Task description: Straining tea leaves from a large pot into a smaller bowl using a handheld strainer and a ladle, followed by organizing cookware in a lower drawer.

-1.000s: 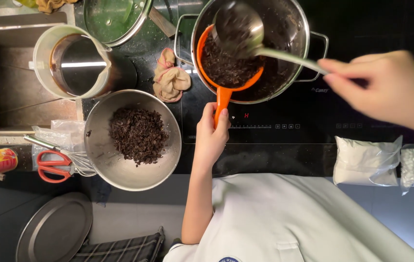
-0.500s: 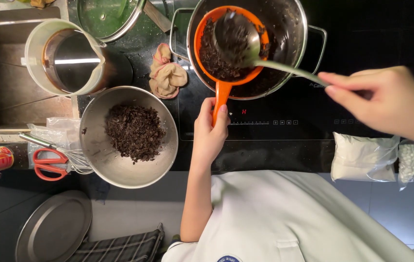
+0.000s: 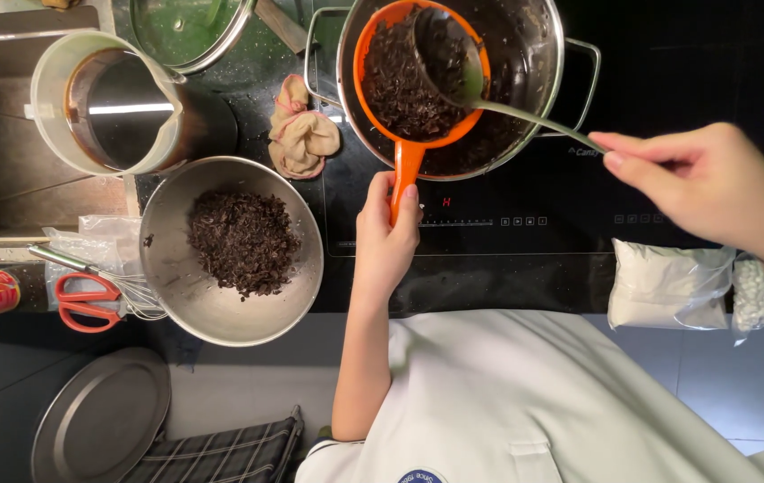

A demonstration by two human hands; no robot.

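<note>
Over the steel pot (image 3: pixel 525 80) on the black cooktop (image 3: pixel 489 224), the left hand (image 3: pixel 388 241) is closed round the handle of an orange strainer (image 3: pixel 409 89), which is heaped with dark wet leaves and sits inside the pot's rim. The right hand (image 3: pixel 704 179) pinches the long handle of a ladle (image 3: pixel 454 63) whose bowl presses on the leaves. To do this well, I judge the strainer should stay level and over the pot so the drips fall back in, with the ladle pressing gently, not scraping the mesh. The left forearm runs straight up from the body, wrist unbent; the right comes in from the side, fingers extended along the handle. A steel bowl (image 3: pixel 176 295) holding similar leaves sits on the bench, left of the cooktop.
</note>
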